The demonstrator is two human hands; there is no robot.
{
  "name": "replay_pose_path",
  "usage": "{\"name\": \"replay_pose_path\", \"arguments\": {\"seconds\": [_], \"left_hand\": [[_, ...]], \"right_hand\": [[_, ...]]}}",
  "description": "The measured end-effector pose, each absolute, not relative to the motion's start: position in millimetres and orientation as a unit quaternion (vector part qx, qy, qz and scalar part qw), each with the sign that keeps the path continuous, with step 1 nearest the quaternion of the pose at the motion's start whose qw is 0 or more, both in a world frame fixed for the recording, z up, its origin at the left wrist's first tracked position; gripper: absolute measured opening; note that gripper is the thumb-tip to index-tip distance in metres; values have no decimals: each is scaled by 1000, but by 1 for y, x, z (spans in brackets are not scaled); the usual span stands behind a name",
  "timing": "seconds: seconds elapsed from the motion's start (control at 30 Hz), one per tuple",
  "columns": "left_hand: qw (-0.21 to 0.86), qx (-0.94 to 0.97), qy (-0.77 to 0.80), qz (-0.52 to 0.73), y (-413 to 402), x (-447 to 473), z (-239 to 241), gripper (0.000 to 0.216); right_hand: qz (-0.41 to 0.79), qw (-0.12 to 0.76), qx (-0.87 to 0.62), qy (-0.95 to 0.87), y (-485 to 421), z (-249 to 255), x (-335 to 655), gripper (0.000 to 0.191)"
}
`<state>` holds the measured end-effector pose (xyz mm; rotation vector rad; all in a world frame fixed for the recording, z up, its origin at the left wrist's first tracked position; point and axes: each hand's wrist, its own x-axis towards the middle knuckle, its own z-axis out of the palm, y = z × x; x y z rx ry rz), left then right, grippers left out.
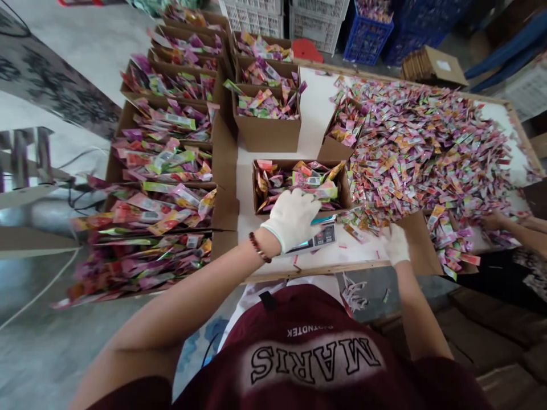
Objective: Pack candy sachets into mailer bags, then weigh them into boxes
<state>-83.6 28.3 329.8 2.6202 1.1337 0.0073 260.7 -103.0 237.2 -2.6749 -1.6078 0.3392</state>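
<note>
My left hand (294,218), in a white glove, rests on the front edge of an open cardboard box (258,188) that holds colourful sachets (299,177); its fingers touch the sachets at the box's near side. Under the box a small scale (318,238) shows its display. My right hand (395,244), also gloved, lies fingers down on the white table (311,125) at the edge of a large loose heap of sachets (427,148). Whether either hand grips a sachet is hidden.
Several filled cardboard boxes (162,171) stand in rows to the left and at the back. Another small box (337,142) sits by the heap. White crates (256,20) and blue crates (367,34) stand behind. Another person's arm (517,228) reaches in at right.
</note>
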Motion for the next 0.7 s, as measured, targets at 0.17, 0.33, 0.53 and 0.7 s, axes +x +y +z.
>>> {"name": "replay_pose_path", "arguments": {"seconds": [0.17, 0.33, 0.53, 0.7], "left_hand": [[135, 894, 412, -117, 46, -77, 304, 31], [121, 886, 433, -112, 100, -93, 319, 29], [87, 843, 515, -126, 206, -108, 334, 35], [79, 829, 538, -131, 276, -110, 297, 39]], "right_hand": [[-56, -27, -925, -376, -117, 242, 338, 72], [180, -60, -895, -405, -126, 236, 380, 32], [97, -2, -879, -466, -117, 252, 384, 21], [26, 29, -849, -527, -155, 273, 377, 26]]}}
